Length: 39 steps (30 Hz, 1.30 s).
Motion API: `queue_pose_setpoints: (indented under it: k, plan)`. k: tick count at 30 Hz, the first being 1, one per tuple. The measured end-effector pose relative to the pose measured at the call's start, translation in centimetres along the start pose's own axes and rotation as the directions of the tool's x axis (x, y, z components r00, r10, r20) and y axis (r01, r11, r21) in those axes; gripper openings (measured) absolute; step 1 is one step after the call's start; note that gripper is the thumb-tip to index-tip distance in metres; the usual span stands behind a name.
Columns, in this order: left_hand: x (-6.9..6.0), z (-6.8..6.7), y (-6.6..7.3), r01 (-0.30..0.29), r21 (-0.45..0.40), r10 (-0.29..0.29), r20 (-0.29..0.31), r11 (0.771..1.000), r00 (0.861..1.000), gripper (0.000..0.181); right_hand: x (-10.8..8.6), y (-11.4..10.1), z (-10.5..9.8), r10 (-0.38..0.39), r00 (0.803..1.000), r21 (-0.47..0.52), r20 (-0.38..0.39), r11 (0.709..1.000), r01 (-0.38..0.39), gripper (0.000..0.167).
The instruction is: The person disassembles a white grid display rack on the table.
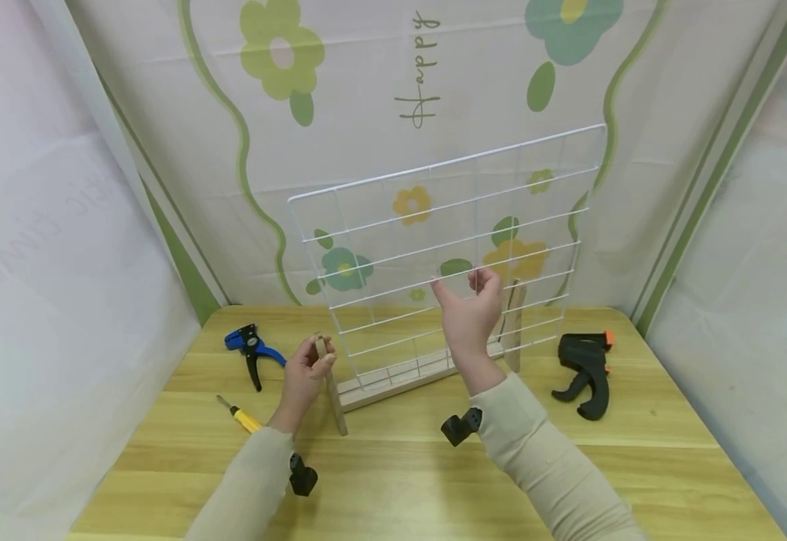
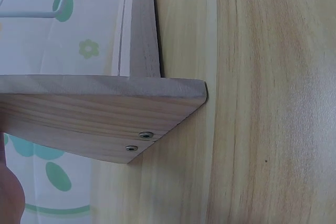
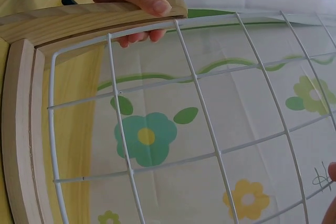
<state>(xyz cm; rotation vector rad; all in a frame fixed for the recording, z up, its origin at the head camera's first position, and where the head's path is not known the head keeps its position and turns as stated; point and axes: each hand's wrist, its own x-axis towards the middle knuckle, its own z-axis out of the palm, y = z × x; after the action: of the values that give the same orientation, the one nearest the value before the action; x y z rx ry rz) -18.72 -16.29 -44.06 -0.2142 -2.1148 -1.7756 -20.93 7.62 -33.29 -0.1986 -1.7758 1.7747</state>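
Note:
A white wire grid point(image 1: 447, 163) is held tilted above a wooden stand point(image 1: 400, 390). My right hand point(image 1: 470, 323) grips the grid near its middle, thumb and fingers at a wire. With my left hand point(image 1: 304, 379) I hold the upper end of the stand's left side post point(image 2: 79, 109). Two metal screw heads point(image 2: 146, 135) show low on that post's outer face. The right wrist view shows the grid's lower edge apart from the grooved bottom bar point(image 3: 18, 129). The right side post point(image 1: 516, 323) stands partly behind the grid.
Blue-and-black pliers point(image 1: 252, 347) lie left of the stand, with a yellow-handled screwdriver point(image 1: 244, 418) nearer me. A black clamp point(image 1: 585, 372) with orange pads lies at the right. Patterned fabric point(image 1: 359, 90) hangs behind the wooden table point(image 1: 420, 488).

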Motion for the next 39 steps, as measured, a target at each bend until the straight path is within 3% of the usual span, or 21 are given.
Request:
queue_pose_setpoints:
  k: [5, 10, 14, 18, 21, 22, 24, 26, 28, 32, 36, 39]
  plan:
    - [0.3, -0.1, -0.6, -0.015, -0.031, 0.015, 0.010, 0.999, 1.000, 0.025, 0.0, 0.3, -0.5, 0.005, 1.000, -0.005, -0.018, 1.000, -0.005, 0.058]
    - [0.8, -0.7, -2.2, 0.013, -0.068, -0.010, 0.047, 0.998, 0.999, 0.023, -0.1, 0.6, -0.8, 0.007, 1.000, -0.008, -0.017, 1.000, -0.007, 0.058]
    - [1.1, -1.3, -2.6, 0.024, -0.030, -0.021, 0.095, 0.999, 0.995, 0.021, -0.4, 0.8, -1.0, 0.005, 1.000, 0.007, -0.013, 1.000, -0.005, 0.059]
    - [1.7, -2.0, -2.4, 0.032, 0.000, -0.032, 0.189, 0.999, 0.981, 0.027, -0.5, 1.1, -1.2, -0.007, 1.000, 0.011, -0.017, 1.000, 0.007, 0.059]
    - [2.0, -2.6, -1.3, 0.041, -0.019, -0.034, 0.294, 0.999, 0.955, 0.036, -0.5, 1.3, -1.4, -0.005, 1.000, 0.011, -0.023, 1.000, 0.006, 0.057]
    - [2.3, -2.8, -1.2, 0.032, -0.033, -0.019, 0.338, 0.999, 0.941, 0.039, -0.6, 1.4, -1.5, -0.001, 1.000, 0.010, -0.024, 1.000, 0.001, 0.056]
    - [3.0, -3.3, -1.3, 0.010, -0.077, 0.024, 0.436, 0.997, 0.900, 0.046, -0.6, 1.5, -1.7, 0.003, 1.000, 0.014, -0.026, 1.000, -0.002, 0.056]
    - [3.9, -3.7, -1.3, 0.001, -0.114, 0.061, 0.534, 0.993, 0.843, 0.052, -0.7, 1.6, -1.9, 0.008, 0.999, 0.010, -0.033, 1.000, -0.007, 0.057]
    - [5.0, -4.0, -2.2, 0.003, -0.164, 0.101, 0.623, 0.987, 0.776, 0.056, -0.7, 1.8, -2.1, 0.008, 0.999, 0.004, -0.038, 1.000, -0.008, 0.059]
    - [6.2, -4.1, -2.1, 0.096, -0.152, 0.051, 0.748, 0.984, 0.662, 0.068, -0.7, 2.2, -2.4, 0.022, 0.999, -0.002, -0.040, 1.000, -0.022, 0.058]
    - [7.0, -4.1, -1.9, 0.172, -0.088, -0.028, 0.814, 0.981, 0.580, 0.088, -0.9, 2.6, -3.0, 0.057, 0.998, -0.013, -0.039, 0.998, -0.058, 0.059]
    - [7.4, -4.1, -1.7, 0.199, -0.062, -0.054, 0.848, 0.978, 0.527, 0.096, -1.0, 2.9, -3.4, 0.074, 0.996, -0.030, -0.039, 0.997, -0.075, 0.059]
